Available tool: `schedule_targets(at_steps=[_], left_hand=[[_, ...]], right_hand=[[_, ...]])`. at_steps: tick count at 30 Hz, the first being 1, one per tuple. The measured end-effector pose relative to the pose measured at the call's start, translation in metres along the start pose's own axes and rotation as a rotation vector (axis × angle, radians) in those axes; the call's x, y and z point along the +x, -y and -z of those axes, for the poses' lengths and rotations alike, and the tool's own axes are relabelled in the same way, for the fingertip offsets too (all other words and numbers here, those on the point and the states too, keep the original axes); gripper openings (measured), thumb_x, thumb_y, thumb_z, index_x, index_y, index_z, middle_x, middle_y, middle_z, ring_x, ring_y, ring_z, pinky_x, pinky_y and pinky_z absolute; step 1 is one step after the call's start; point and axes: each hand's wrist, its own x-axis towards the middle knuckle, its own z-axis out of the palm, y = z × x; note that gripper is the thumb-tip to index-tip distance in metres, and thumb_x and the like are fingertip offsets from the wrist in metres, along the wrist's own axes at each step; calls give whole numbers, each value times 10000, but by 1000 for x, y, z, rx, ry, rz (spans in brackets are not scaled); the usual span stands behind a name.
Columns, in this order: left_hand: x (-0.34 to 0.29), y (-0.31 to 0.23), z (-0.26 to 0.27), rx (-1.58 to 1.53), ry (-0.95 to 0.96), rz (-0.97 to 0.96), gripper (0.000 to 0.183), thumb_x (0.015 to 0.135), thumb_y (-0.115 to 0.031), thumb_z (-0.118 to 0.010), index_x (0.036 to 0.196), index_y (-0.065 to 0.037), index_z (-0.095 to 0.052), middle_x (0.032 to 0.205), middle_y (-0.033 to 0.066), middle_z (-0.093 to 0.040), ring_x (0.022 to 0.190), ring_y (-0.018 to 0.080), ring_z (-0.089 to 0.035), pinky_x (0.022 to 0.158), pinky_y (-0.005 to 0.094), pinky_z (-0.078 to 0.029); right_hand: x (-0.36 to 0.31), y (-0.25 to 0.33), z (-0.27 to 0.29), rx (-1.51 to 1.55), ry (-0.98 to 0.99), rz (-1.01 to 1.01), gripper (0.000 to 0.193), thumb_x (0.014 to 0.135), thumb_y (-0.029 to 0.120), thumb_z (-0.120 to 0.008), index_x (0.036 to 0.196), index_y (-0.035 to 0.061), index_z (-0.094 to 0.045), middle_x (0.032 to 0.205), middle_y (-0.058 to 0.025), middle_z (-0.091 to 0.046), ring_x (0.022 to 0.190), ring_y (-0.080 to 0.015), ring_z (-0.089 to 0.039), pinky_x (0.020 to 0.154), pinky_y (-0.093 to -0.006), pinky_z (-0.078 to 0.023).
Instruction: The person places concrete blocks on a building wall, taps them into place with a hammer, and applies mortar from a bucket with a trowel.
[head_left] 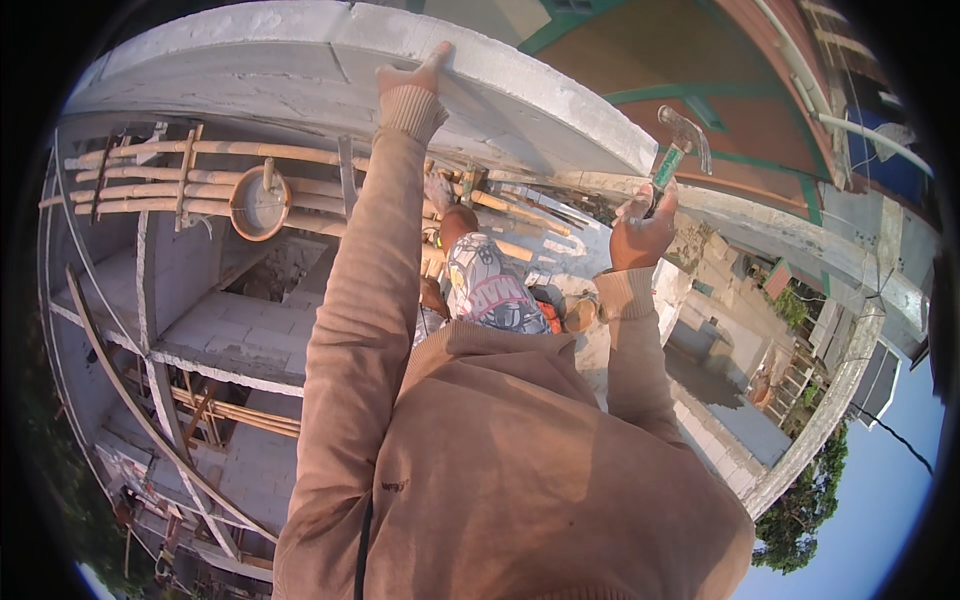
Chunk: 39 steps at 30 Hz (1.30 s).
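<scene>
My left hand [412, 76] rests on the upper edge of a pale grey block wall [500, 85], thumb and fingers apart along the rim. In my right hand [642, 232] is a claw hammer [676, 150] with a green-marked handle, gripped below the head. Its metal head points upward, beside the right end of the wall and apart from it. Both forearms reach up in brown sleeves.
Below me runs a scaffold of bamboo poles [200, 190], with a round pan [261, 204] of grey mix on it at the left. A grey concrete beam [800, 235] crosses at the right. Lower block floors [230, 330] show far beneath the scaffold.
</scene>
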Motion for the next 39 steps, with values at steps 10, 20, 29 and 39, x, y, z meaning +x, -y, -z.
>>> schedule_targets(at_steps=[10,20,29,39], left_hand=[[1,4,-3,-22,37,17,972,703,-415,-858,1303,143,-335,912,247,-594,547,239,-586,371,365,-432],[0,2,-7,-61,27,30,968,722,-404,-848,1328,110,-294,917,219,-591,625,242,-611,418,381,-455],[-5,6,-21,-38,47,86,957,714,-407,-850,1334,109,-334,1096,260,-560,809,305,-666,487,385,-510],[12,23,-29,-86,41,73,1023,659,-403,-884,1295,187,-343,1015,254,-609,822,269,-653,558,388,-546]], right_hand=[[11,-15,-2,-160,38,158,409,971,187,-499,1311,-39,-476,1005,-311,-644,933,-466,-634,813,-489,-486],[15,-36,-8,-250,176,157,378,944,213,-551,1230,-34,-554,962,-309,-656,915,-459,-640,800,-491,-497],[-46,-100,2,-107,34,101,353,954,240,-587,1160,-47,-563,949,-262,-666,896,-402,-667,793,-426,-505],[-1,-45,-8,-313,38,143,244,984,173,-491,1026,-56,-417,819,-313,-627,759,-481,-625,687,-515,-481]])
